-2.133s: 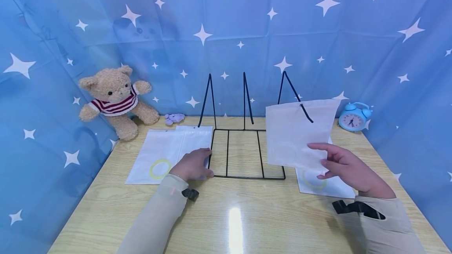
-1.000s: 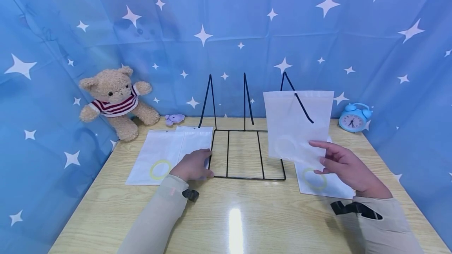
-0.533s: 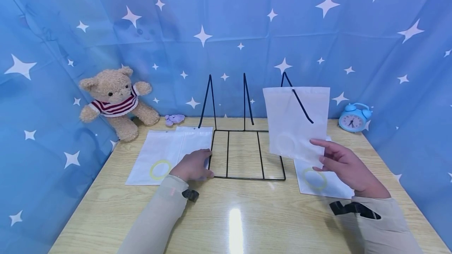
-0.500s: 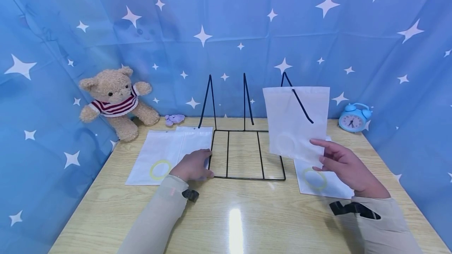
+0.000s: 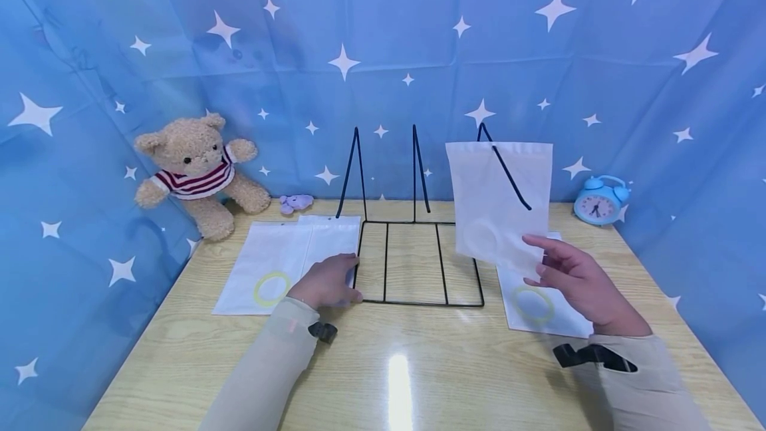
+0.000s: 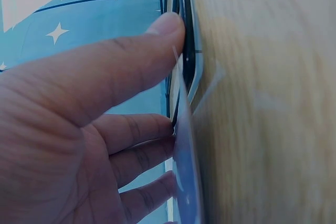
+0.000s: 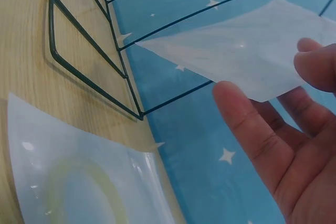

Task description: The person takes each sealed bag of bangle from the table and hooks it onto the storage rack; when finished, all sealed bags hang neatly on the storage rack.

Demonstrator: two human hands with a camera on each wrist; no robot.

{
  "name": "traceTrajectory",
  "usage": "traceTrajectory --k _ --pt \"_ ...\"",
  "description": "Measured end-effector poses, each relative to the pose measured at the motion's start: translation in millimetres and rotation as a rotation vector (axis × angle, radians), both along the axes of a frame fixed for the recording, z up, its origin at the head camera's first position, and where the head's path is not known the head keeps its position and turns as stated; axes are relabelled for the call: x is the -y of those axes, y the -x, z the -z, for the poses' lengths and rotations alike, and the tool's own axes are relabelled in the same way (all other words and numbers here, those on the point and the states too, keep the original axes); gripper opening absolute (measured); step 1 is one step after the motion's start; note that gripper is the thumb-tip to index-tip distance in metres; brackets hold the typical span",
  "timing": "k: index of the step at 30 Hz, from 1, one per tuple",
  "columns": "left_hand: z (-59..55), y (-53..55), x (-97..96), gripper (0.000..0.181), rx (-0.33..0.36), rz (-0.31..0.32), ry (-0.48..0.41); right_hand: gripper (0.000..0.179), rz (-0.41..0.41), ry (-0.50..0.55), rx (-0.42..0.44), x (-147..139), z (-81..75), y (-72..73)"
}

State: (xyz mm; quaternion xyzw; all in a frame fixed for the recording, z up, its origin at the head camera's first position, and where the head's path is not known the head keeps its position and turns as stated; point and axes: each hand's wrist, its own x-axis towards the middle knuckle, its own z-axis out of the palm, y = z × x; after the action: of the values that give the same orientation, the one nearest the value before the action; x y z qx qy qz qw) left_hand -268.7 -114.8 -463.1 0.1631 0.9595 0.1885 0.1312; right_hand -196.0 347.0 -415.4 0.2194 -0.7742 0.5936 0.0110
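A white bag [image 5: 479, 198], thin, smooth and a bit see-through, hangs on the right prong [image 5: 511, 178] of a black wire rack [image 5: 385, 261]. A faint round bump shows low down in it. The right hand [image 5: 589, 291] is partly closed, with its thumb and fingers holding the bag's lower right edge. The left hand [image 5: 326, 283] is spread open, and its thumb and fingertips touch the rack's left side. I can't tell how hard it presses.

The rack is made of thin, round bars, with a flat box-shaped bottom and three tall, pointy prongs. To its left, two flat bags [image 5: 263, 251] overlap, and a yellow ring [image 5: 257, 291] shows through one. To its right lies a shiny flat bag [image 5: 550, 321] with a second ring [image 7: 56, 192]. The desk [image 5: 335, 378] has streaky wood lines. A curly, fuzzy teddy [image 5: 194, 158] leans at the back left, and a round blue clock [image 5: 600, 203] stands at the back right.
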Motion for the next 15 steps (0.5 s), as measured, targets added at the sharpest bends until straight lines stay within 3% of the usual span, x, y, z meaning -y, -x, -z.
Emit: traceTrajectory --k 15 --pt "-0.5 0.6 0.1 0.084 0.007 -0.006 -0.004 0.051 0.1 0.072 0.026 7.1 8.0 4.2"
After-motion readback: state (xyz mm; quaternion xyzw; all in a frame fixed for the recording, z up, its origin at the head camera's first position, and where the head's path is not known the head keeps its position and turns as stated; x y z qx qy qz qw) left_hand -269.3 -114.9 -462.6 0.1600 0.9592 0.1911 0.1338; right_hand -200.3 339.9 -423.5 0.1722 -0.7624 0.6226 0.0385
